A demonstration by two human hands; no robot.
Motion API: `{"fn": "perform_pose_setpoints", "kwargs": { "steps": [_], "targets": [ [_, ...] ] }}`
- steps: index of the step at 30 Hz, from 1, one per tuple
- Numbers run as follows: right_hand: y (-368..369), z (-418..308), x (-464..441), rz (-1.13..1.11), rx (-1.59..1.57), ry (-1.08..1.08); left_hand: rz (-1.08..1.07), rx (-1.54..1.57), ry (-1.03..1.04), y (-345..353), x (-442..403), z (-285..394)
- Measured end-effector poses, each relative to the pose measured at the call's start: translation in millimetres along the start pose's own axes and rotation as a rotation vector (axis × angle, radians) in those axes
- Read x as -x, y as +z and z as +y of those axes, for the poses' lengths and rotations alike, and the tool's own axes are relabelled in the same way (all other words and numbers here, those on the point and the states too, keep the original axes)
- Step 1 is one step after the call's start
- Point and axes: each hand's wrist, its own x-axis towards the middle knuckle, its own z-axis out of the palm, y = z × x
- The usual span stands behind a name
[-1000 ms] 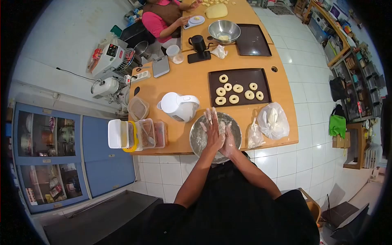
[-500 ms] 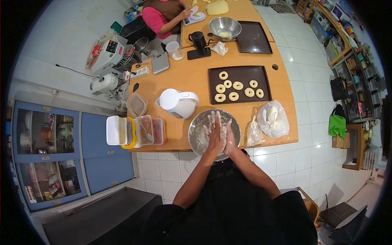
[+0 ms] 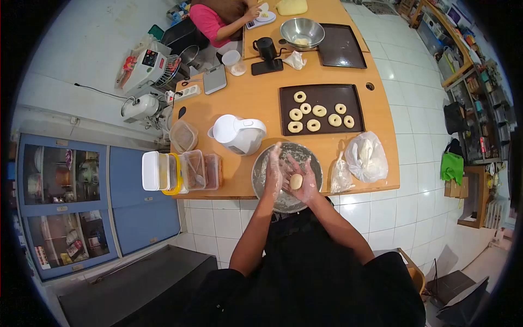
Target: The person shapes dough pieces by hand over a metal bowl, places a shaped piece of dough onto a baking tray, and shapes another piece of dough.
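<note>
A small round piece of pale dough point(image 3: 296, 181) lies on the palm of my right hand point(image 3: 306, 184), whose floury fingers are spread. My left hand point(image 3: 274, 173) is upright on edge beside it, fingers stretched out, holding nothing. Both hands are over a metal bowl point(image 3: 262, 188) dusted with flour at the table's front edge. Behind the bowl, several dough rings rest on a dark tray point(image 3: 351, 94). A white kettle point(image 3: 237, 133) stands to the left of the bowl, and plastic bags point(image 3: 366, 157) lie to its right.
Plastic containers point(image 3: 182, 171) stand at the table's front left. Farther back are a grey scale point(image 3: 214, 79), a black kettle point(image 3: 265, 49), another metal bowl point(image 3: 302, 34) and a second dark tray point(image 3: 342, 46). Across the table, a person's arm point(image 3: 234, 27) reaches over a white scale point(image 3: 261, 20).
My hands were pressed together and have come apart, showing the dough piece on my right palm. The other person's hand has moved a little by the white scale.
</note>
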Motion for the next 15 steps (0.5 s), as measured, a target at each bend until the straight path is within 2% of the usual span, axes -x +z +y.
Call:
{"fn": "perform_pose_setpoints", "kwargs": {
  "steps": [2, 5, 6, 9, 11, 13, 15],
  "targets": [
    [4.1, -5.4, 0.7, 0.06, -0.037, -0.03, -0.117, -0.326, 0.141, -9.4, 3.2, -3.1],
    [-10.7, -9.0, -4.5, 0.022, 0.003, -0.111, -0.361, -0.435, 0.107, -10.9, 26.8, -7.6],
    [-11.5, -9.9, -4.8, 0.046, 0.048, -0.133, -0.405, -0.617, 0.2, -11.0, 30.6, -6.4],
    [-11.7, -12.3, -2.1, 0.05, 0.062, -0.143, -0.283, -0.43, -0.01, 1.1, 39.6, -4.6],
    [-13.7, -14.5, -2.6, 0.087, 0.086, -0.16, -0.258, -0.31, -0.066, -7.0, 32.3, -26.5],
    [-19.4, -15.2, -9.6, 0.177, 0.163, -0.207, -0.251, -0.259, -0.104, -8.0, 28.8, -20.2],
    [-20.8, -19.5, -8.8, 0.218, 0.298, -0.12, -0.266, -0.279, -0.124, -11.3, 27.1, -9.3]
  ]
}}
